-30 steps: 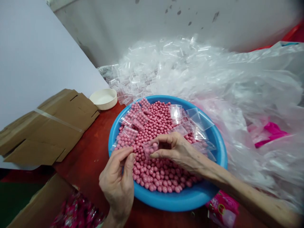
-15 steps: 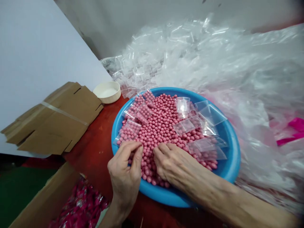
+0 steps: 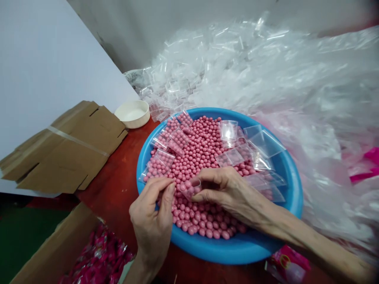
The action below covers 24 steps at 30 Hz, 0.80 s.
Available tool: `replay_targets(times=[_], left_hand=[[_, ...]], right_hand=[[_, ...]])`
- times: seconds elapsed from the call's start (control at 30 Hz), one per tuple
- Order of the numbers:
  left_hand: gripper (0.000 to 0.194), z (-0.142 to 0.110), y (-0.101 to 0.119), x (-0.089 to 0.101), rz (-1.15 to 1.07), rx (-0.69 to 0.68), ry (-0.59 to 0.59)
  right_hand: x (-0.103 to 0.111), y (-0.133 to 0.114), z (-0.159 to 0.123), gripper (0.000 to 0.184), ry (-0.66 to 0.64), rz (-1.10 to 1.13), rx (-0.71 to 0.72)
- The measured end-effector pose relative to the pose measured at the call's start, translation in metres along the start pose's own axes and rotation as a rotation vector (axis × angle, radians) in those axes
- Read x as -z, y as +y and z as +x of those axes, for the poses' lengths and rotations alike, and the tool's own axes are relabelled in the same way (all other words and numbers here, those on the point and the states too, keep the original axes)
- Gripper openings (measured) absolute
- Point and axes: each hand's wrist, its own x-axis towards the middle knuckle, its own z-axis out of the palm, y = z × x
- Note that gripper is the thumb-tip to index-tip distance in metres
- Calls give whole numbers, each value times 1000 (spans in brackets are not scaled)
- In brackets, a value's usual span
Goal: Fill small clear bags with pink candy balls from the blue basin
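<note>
A blue basin point(image 3: 291, 189) holds a bed of round pink beads point(image 3: 204, 142). My right hand point(image 3: 226, 189) is closed over the beads, with a small clear plastic pouch point(image 3: 191, 188) between its thumb and fingers. Several pink beads show in that pouch. Just left of it, over the basin's near left part, my left hand point(image 3: 155, 213) has its thumb and forefinger pinched together; what they hold, if anything, is hidden. Pouches filled with beads point(image 3: 161, 161) lie on the basin's left side, and flat clear pouches point(image 3: 266, 144) on its right.
Heaped clear plastic pouches point(image 3: 207, 67) spread behind and right of the basin. A white bowl point(image 3: 133, 114) and flattened cardboard point(image 3: 68, 150) sit at left. Below, a carton point(image 3: 56, 244) contains magenta packets point(image 3: 100, 256). Another magenta packet point(image 3: 287, 264) shows at the basin's near right.
My right hand has risen from among the beads and shifted right, with the clear pouch and beads now visible in its grip. My left hand stays pinched, almost in place.
</note>
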Motion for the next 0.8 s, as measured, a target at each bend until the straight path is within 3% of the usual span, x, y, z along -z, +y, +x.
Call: replay_targets(times=[0.17,0.33,0.4,0.53,0.6,0.7,0.8], left_hand=[[15,3,-2,4,-60,-54,-97],[19,10,1,5,-90,-83,-277],[18,11,3,6,-115,-57,-275],[19,11,3,6,-94,-10,-183],[18,10,3,5,-81,1,-202],[18,11,3,4,-73,7,-255],[20,11,3,4,-78,10,-226]], right_hand=[[-1,-2,0,16,-22,156,-43],[-8,-3,0,6,-68,189,-88],[-8,-5,1,10,-35,188,-76],[-9,-7,-2,28,133,-33,155],[-9,-6,-3,27,95,-137,274],[-8,-3,-4,17,-6,-253,303],[-7,-1,-4,9,49,-324,327]])
